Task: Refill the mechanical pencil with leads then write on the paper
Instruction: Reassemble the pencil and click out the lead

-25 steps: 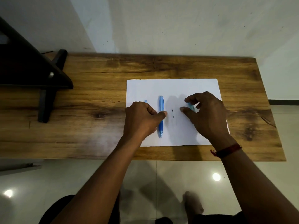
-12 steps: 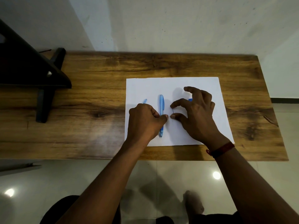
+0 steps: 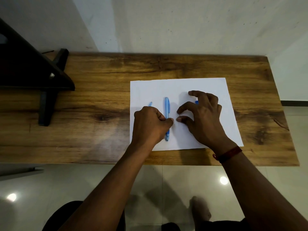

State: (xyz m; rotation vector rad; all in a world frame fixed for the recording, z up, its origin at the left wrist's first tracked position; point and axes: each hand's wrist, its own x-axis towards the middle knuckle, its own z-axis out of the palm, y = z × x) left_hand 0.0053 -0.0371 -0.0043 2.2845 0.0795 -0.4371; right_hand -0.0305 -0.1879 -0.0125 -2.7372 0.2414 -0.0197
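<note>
Two bare hands over a white sheet of paper (image 3: pixel 180 87) lying toward the right end of the wooden tabletop (image 3: pixel 100 90), close to its near edge. Nearest, a red band (image 3: pixel 228 153) round the right wrist, at the paper's near edge. Left hand (image 3: pixel 150 125) curled into a loose fist on the paper's left part, thumb tip pressed against the blue mechanical pencil (image 3: pixel 167 110) about halfway down its barrel; whether closed around anything, cannot tell. Pencil flat on the paper, running near to far, tip toward the near edge. Right hand (image 3: pixel 205 120) just beside it to the right, thumb and forefinger pinched almost together round a thin dark lead (image 3: pixel 179 115), barely visible between the tips; other fingers spread and arched above the sheet. Small blue piece (image 3: pixel 196 102) peeping out beyond the right hand's knuckles, mostly hidden. Another pale blue piece (image 3: pixel 150 104) showing past the left fist. Farther off, at the tabletop's far-left corner, a dark stand (image 3: pixel 50 90).
</note>
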